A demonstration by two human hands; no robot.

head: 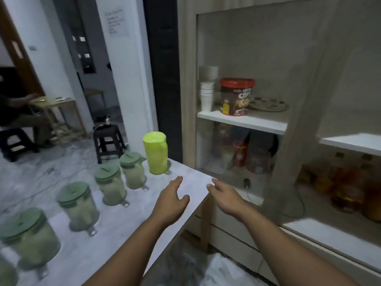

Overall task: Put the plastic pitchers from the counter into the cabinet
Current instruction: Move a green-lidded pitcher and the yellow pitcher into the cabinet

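Both hands are spread wide and hold nothing — the left hand (172, 200) over the table (127, 230), the right hand (223, 196) just past its edge. Left of them a row of green-lidded pitchers (79, 205) runs along the table, ending at a yellow-green pitcher (156, 153) upright at the far corner. Beyond stands the cabinet (243, 120) — its shelf bears stacked cups (206, 96) and a red-lidded tub (236, 97).

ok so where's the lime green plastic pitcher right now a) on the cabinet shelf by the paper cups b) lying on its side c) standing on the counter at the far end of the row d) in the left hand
c: the lime green plastic pitcher stands upright on the grey marble-look counter, beyond the green-lidded pitchers, with both hands open and empty.
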